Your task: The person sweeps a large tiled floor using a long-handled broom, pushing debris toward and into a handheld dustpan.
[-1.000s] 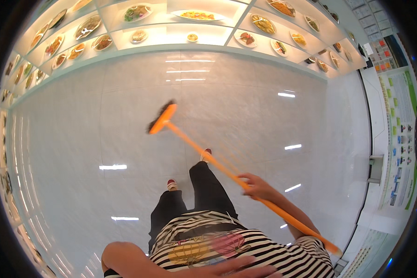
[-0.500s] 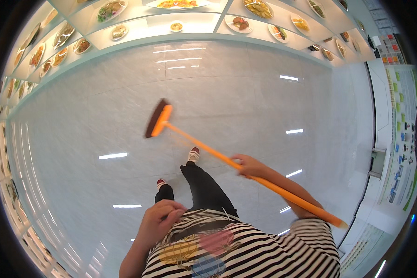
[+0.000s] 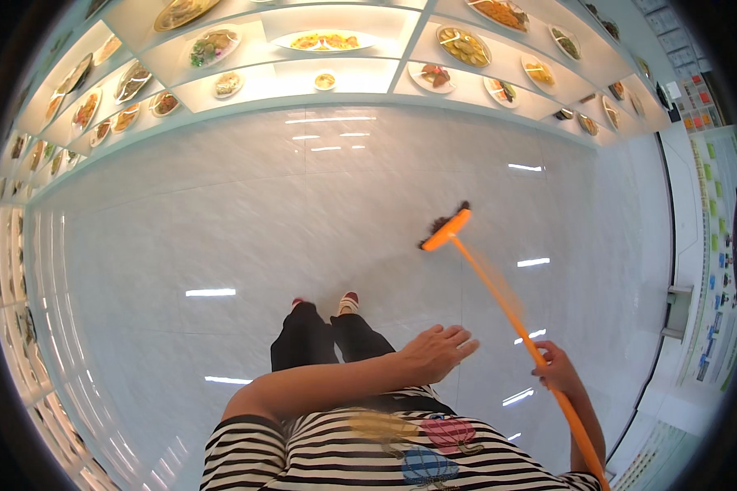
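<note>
My right hand (image 3: 558,370) is wrapped around the orange handle of a broom (image 3: 493,288), off to my right. The handle slants up and leftward from the lower edge. At its far end sits an orange broom head (image 3: 449,231) with dark bristles, over the floor ahead of me; I cannot tell whether the bristles touch it. My left forearm crosses in front of my striped shirt. At its end my left hand (image 3: 439,352) holds nothing, its fingers stretched out toward the handle but apart from it.
Pale, shiny tiled floor (image 3: 368,196) spreads around my shoes (image 3: 349,303). Lit white shelves (image 3: 221,100) with plates of food line the far side and curve down the left. At the right stands a white wall panel with a printed board (image 3: 716,254).
The broom head has swung from the left to the right, and my right hand has moved right and down with the handle. My left hand has come across my body to the right.
</note>
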`<state>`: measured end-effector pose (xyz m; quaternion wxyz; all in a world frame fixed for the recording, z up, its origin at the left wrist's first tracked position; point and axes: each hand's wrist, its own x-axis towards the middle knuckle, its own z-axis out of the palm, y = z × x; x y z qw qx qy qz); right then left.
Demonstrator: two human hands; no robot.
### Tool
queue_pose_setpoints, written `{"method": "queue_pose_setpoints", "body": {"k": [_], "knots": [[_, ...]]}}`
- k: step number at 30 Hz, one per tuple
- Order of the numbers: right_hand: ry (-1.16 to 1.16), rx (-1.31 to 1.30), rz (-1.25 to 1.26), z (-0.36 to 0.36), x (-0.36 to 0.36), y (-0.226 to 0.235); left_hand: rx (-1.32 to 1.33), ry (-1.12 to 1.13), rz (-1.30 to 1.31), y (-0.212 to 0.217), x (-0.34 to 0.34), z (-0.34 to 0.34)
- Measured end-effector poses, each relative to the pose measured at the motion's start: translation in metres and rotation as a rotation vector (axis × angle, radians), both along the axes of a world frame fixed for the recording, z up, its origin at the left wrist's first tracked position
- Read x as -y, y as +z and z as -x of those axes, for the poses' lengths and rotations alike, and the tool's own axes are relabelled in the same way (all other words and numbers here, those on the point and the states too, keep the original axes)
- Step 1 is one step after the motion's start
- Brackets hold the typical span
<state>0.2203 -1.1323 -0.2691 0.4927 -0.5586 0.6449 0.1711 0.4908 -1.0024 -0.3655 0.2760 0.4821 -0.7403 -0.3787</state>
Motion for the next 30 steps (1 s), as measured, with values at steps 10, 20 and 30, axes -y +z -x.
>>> {"method": "queue_pose_setpoints", "body": {"k": [10,20,30], "knots": [[-0.087,0.631,-0.598,-0.209,0.017,-0.097,0.299,0.04,-0.065,-0.096,0.048,-0.126],[0.042,1.397,-0.295,-0.43,0.045,-0.093,0.551,0.776,-0.341,-0.199,-0.024,-0.419],[-0.393,0.584,0.793,-0.321,0.15,0.084,0.178,0.203,-0.359,-0.107,0.215,-0.261]]}}
